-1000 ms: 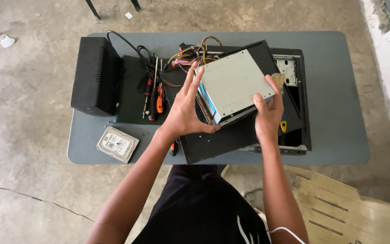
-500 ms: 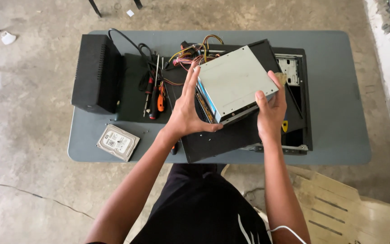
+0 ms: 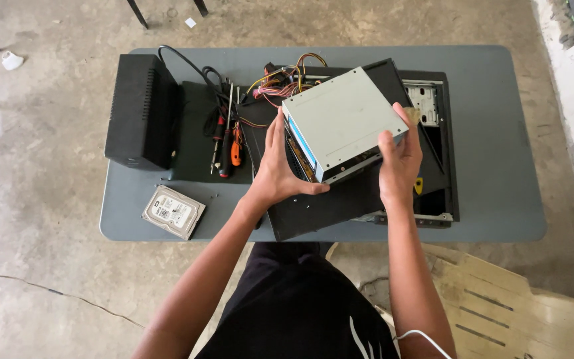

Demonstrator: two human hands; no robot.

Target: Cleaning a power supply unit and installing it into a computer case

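Note:
I hold a grey metal power supply box (image 3: pixel 340 119) tilted above an open black computer case (image 3: pixel 433 166). My left hand (image 3: pixel 280 166) grips its left side, thumb under the lower edge. My right hand (image 3: pixel 400 156) clasps its right corner. A bundle of red, yellow and black wires (image 3: pixel 280 83) trails from the box's far side toward the table. A black side panel (image 3: pixel 327 206) lies under the box.
On the grey table (image 3: pixel 499 199) stand a black box unit (image 3: pixel 142 110) at the left, screwdrivers (image 3: pixel 227 143) and black cables (image 3: pixel 194 70) beside it, and a bare hard drive (image 3: pixel 173 211) near the front edge. Cardboard (image 3: pixel 499 306) lies on the concrete floor.
Both hands have lifted the power supply slightly higher and tilted it toward me. Everything else on the table has stayed put.

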